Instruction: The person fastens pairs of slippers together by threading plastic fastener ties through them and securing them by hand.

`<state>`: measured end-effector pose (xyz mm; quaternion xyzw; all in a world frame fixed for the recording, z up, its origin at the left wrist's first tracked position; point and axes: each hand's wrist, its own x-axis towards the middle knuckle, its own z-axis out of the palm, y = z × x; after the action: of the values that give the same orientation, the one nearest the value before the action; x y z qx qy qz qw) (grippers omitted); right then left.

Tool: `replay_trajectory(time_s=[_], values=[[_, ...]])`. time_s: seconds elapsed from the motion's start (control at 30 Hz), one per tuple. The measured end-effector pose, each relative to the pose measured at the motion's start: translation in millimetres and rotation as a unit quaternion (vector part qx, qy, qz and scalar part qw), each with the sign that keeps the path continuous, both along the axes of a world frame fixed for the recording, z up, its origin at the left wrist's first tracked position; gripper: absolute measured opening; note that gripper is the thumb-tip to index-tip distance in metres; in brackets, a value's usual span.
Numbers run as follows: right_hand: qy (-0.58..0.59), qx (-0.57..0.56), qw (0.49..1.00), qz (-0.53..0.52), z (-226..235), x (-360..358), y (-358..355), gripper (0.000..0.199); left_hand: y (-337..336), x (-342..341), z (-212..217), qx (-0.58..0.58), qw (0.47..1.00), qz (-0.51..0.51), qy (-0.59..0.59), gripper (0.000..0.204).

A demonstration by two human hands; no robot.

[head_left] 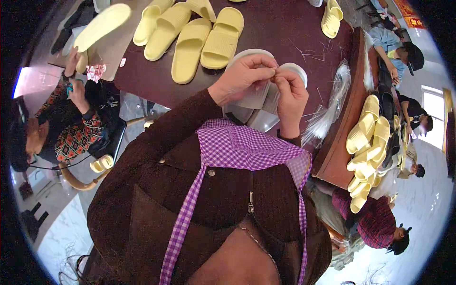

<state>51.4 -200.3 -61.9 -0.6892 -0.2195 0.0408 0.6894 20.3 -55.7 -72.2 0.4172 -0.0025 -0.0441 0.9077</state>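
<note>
My left hand (248, 77) and my right hand (290, 92) meet above the near part of a dark red table (280, 28). Thumb and fingertips of each are pinched together, nearly touching the other hand. Whatever lies between the fingertips is too small to make out. Beneath them is a pair of pale grey-white slippers (251, 100), partly covered by my hands. Beyond my left hand stand several yellow slippers, including one with a ribbed strap (223, 40) and a smoother one (191, 52).
A bundle of clear thin strands (338, 90) lies at the table's right, with loose strands (311, 52) scattered beyond. Yellow slippers (368, 142) are heaped past the right edge. At left, a co-worker's hand (78, 97) grips a teal-handled tool near a yellow sole (102, 27). Several people work at right.
</note>
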Motion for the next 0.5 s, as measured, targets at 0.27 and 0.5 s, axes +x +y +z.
replay_trajectory(time_s=[0.27, 0.5], values=[[-0.025, -0.048, 0.997, -0.051, 13.1, -14.8, -5.9, 0.003, -7.3, -13.6, 12.6, 0.064, 0.997, 0.046, -0.006, 0.011], [-0.045, -0.097, 0.992, -0.073, 23.1, -17.6, -6.0, 0.003, -12.4, -16.4, 15.2, 0.093, 0.993, 0.066, 0.008, 0.01]])
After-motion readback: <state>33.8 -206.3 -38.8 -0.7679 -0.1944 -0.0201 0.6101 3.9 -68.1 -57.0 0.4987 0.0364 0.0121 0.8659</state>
